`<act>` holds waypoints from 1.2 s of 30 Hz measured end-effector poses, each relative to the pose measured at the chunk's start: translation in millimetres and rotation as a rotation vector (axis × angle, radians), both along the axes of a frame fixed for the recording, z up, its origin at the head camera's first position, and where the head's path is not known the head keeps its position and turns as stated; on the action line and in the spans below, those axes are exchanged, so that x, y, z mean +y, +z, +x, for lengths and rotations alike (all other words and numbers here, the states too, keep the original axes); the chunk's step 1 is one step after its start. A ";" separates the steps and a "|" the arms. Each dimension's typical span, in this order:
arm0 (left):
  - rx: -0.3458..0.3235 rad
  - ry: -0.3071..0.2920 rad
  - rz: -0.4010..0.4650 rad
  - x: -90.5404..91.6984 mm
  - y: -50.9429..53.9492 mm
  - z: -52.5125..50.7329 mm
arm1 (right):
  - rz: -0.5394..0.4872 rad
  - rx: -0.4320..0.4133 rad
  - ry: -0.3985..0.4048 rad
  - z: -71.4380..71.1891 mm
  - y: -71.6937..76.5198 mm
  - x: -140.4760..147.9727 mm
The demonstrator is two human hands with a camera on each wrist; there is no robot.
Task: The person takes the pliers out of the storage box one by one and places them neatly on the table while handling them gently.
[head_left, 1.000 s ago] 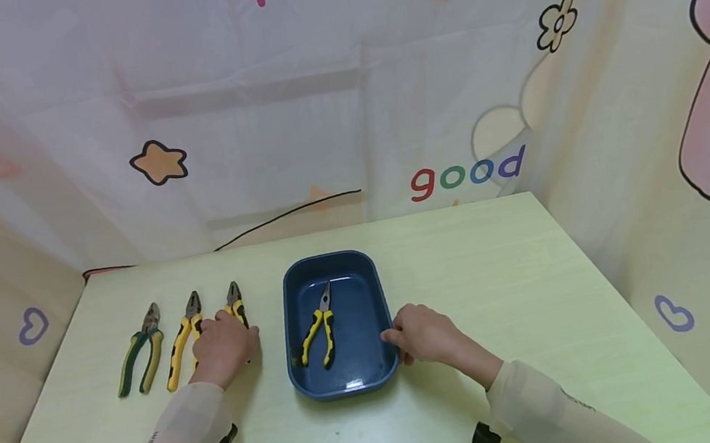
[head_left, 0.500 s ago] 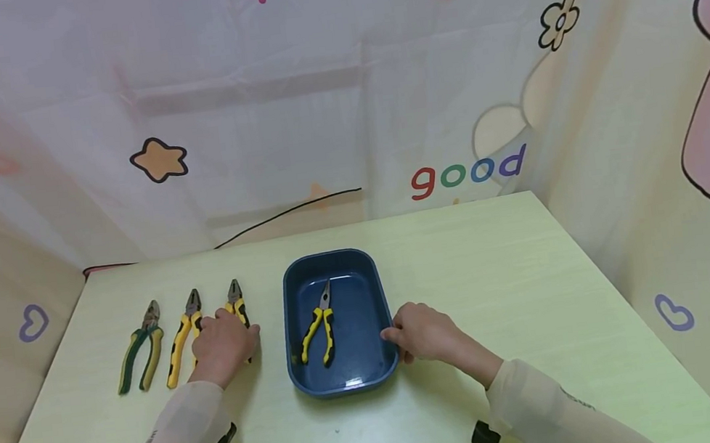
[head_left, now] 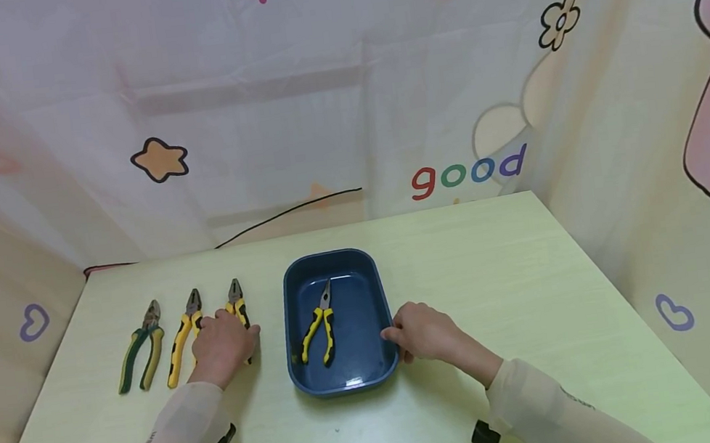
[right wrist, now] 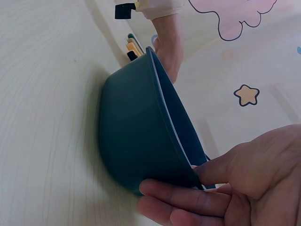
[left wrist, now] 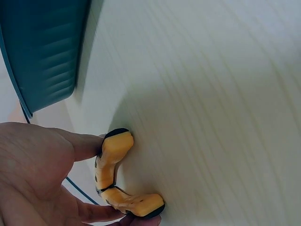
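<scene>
My left hand point(head_left: 223, 347) holds a pair of yellow-and-black pliers point(head_left: 236, 298) by the handles, thumb on one side and fingers on the other. In the left wrist view the two handle ends point(left wrist: 145, 205) point at the camera, spread apart. The pliers lie at the table, left of a dark blue plastic basin point(head_left: 348, 390). My right hand point(head_left: 424, 332) pinches the basin's right rim, thumb inside and fingers against the outer wall point(right wrist: 136, 127). Inside the basin rest long-nose pliers point(head_left: 325, 320) with yellow-and-black handles.
Further left on the pale table point(head_left: 504, 263) lie yellow-and-black pliers point(head_left: 180, 347), partly behind my left hand, and green-handled pliers point(head_left: 142, 352). A printed curtain point(head_left: 318, 130) hangs behind the table and along both sides.
</scene>
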State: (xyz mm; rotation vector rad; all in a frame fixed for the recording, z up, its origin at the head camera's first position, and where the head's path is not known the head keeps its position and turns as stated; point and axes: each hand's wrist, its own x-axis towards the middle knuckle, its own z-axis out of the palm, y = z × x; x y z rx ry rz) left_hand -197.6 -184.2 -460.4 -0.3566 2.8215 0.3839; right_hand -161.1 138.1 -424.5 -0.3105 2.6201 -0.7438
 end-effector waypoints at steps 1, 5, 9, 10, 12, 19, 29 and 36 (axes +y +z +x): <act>0.000 0.002 0.002 -0.1 -0.4 0.0 | -0.001 -0.001 -0.001 0.1 0.1 0.0; -0.007 0.008 0.003 0.0 -0.7 -0.3 | -0.005 -0.007 -0.005 0.4 0.6 -0.4; -0.009 0.006 -0.008 0.5 0.5 0.4 | -0.001 -0.009 -0.009 0.6 1.3 -0.7; -0.008 0.005 -0.010 0.4 0.7 0.4 | 0.000 -0.011 -0.010 0.7 1.4 -0.8; -0.007 0.004 -0.011 0.3 1.0 0.7 | 0.003 -0.011 -0.011 0.8 1.7 -0.8; 0.000 -0.001 -0.012 0.9 2.9 0.8 | 0.008 -0.007 -0.006 0.8 1.8 -0.5; -0.013 -0.003 -0.022 0.6 3.2 -0.5 | 0.000 -0.004 -0.005 0.3 1.0 -0.7; 0.003 -0.020 -0.023 -0.4 3.1 1.2 | 0.002 -0.002 -0.007 0.5 0.8 -0.1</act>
